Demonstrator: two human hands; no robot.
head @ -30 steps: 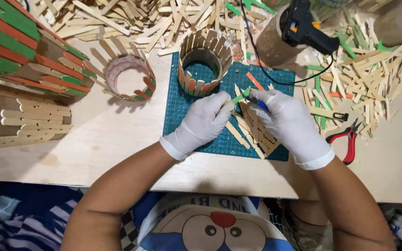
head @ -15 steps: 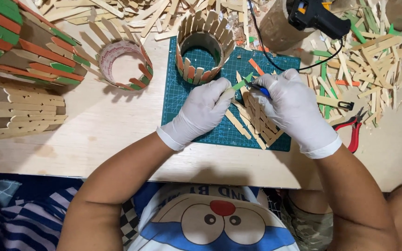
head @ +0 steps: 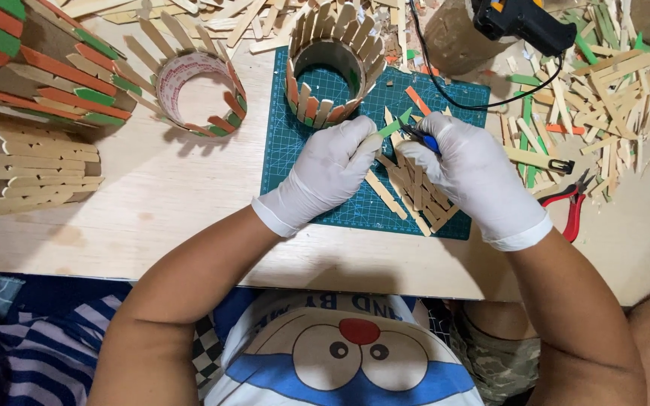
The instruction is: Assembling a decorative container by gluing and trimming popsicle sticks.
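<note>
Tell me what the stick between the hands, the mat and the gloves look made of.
Stick: looks like thin flat wood, painted matte green, like the bare craft sticks around it. Mat: probably rubbery plastic, matte teal with a printed grid. Gloves on left hand and right hand: thin white latex or similar, tight and wrinkled.

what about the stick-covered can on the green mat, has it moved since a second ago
No. The stick-covered can sits at the same far-left corner of the green cutting mat; only the camera view shifted.

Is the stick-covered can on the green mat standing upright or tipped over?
Upright. The stick-covered can shows its round open mouth straight to the camera, sticks ringing it, base on the green cutting mat.
</note>
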